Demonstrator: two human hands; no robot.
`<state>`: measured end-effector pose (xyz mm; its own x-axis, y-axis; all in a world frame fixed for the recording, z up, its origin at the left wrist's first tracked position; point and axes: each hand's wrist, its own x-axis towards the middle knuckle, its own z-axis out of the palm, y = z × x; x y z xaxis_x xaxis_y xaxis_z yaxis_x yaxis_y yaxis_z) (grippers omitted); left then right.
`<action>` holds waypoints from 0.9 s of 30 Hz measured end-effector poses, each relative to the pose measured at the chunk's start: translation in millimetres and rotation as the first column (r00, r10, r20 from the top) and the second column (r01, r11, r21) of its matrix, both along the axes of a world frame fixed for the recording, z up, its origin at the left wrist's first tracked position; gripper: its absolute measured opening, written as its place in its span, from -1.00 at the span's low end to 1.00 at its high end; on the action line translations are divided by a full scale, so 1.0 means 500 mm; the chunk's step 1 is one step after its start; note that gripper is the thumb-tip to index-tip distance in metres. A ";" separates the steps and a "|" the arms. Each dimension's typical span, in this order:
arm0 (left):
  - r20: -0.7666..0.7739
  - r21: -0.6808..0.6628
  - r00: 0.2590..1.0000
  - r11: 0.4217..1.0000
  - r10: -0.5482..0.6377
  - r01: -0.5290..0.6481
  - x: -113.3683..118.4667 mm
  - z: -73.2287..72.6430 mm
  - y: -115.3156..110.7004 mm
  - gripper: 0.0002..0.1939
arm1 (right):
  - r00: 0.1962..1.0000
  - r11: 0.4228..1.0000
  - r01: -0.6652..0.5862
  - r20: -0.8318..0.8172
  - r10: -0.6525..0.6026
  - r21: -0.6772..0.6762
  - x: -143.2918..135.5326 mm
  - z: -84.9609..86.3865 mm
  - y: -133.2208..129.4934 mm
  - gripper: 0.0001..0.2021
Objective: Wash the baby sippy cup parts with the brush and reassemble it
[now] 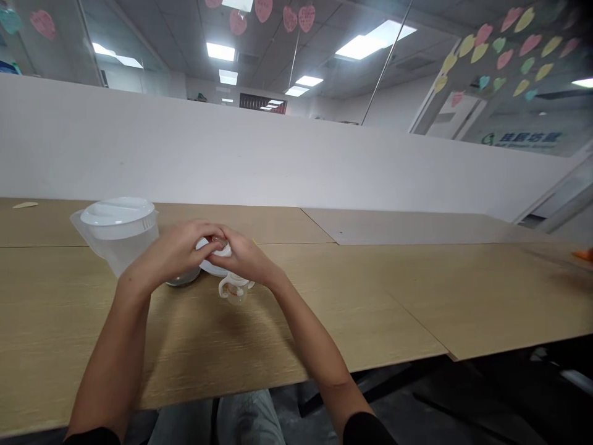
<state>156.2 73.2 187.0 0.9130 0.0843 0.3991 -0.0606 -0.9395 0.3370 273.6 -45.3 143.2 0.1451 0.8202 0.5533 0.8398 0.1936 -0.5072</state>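
My left hand [178, 250] and my right hand [248, 256] meet above the table, fingertips closed around a small white-and-clear piece [225, 251]. Fingers cover much of it, so its exact kind is hard to tell. Just below my right hand stands a small clear baby bottle [237, 293] with white side handles. Behind the hands a white dish-like thing [214, 269] shows in part. The glassy base of another vessel [184, 278] peeks out under my left hand, its upper part hidden.
A translucent lidded plastic pitcher [121, 232] stands to the left, close to my left forearm. The wooden table [370, 296] runs up to a low white partition [278, 161] with glass above. A pale flat scrap [25, 204] lies far left; something orange [582, 254] is at the right edge.
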 end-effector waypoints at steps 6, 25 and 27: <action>0.166 -0.305 0.975 0.932 -0.150 0.196 0.020 -0.020 0.069 -0.67 | 0.996 0.996 0.084 0.004 -0.084 0.034 -0.026 0.018 -0.018 -0.30; 0.264 0.445 0.960 0.872 0.089 -0.203 -0.031 -0.006 -0.047 -0.71 | 0.873 0.918 0.392 0.291 -0.391 0.056 0.011 0.005 0.002 -0.51; 0.220 0.423 0.970 0.885 0.107 -0.194 -0.023 -0.006 -0.039 -0.69 | 0.886 0.930 0.367 0.294 -0.359 0.028 0.016 0.007 -0.003 -0.59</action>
